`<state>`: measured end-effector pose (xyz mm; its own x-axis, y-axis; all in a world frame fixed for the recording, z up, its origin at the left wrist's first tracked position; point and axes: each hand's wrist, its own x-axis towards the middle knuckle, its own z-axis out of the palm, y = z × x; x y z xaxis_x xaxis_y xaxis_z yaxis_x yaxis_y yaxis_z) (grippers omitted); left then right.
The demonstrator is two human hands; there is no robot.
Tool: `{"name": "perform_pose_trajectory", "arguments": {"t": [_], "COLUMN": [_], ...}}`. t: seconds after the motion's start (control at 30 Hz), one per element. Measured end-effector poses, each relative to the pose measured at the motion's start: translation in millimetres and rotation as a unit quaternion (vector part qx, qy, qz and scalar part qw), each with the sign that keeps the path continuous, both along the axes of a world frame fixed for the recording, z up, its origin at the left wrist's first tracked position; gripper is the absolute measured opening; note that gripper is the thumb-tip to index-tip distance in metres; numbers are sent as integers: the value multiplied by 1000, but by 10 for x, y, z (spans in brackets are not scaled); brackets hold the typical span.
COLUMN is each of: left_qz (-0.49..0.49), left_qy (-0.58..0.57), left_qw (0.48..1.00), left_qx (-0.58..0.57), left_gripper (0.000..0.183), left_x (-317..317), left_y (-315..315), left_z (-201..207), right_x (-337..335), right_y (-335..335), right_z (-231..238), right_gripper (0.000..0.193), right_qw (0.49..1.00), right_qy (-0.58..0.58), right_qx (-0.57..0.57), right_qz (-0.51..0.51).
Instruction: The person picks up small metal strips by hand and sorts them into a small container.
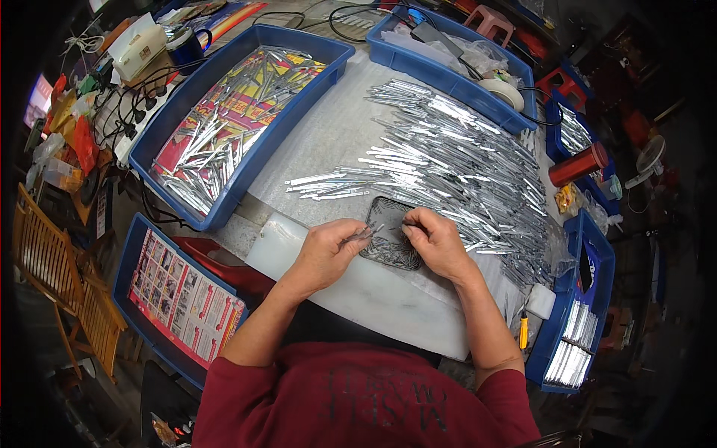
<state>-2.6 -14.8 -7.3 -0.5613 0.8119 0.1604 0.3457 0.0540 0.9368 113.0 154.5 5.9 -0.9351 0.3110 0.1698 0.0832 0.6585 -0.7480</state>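
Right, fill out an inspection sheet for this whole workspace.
Surface: grey worktable, pale board along its near edge.
Job's things: silvery metal strips heaped widely; small black tray holding thin pieces.
Clutter: blue bin with plastic bags behind the heap; yellow-handled screwdriver at right.
Hands: left hand pinches thin metal pieces; right hand at the tray, its grip unclear.
Cables: black cords at left and along the back.
Surroundings: wooden chair left, reddish stool beyond the table.

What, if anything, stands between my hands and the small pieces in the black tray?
Nothing visible. Your left hand and right hand are at opposite sides of the tray; small pieces inside lie exposed.
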Motion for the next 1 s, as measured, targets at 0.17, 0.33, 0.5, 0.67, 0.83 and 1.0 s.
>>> {"name": "perform_pose_trajectory", "arguments": {"t": [0.17,0.33,0.5,0.67,0.83,1.0], "left_qz": [-26,-44,-56,17,10,-55], "left_qy": [90,118,138,70,-97,8], "left_qw": [995,992,989,993,928,992], "left_qx": [25,10,20,97,360,118], "left_gripper": [11,11,11,18,6,10], "left_x": [30,54,69,-15,-51,-50], "left_y": [57,87,81,-22,-598,-234], "left_z": [-44,-33,-43,55,643,307], "right_x": [57,89,88,158,141,256], "right_y": [-38,-56,-70,-13,-65,-34], "right_z": [249,256,189,195,202,205], "right_gripper": [18,16,14,15,17,12], "right_qw": [997,992,992,994,985,970], "right_qy": [-4,1,14,8,16,-8], "right_qx": [-83,-124,-118,-112,-169,-242], "right_qz": [5,38,52,18,24,14]}}
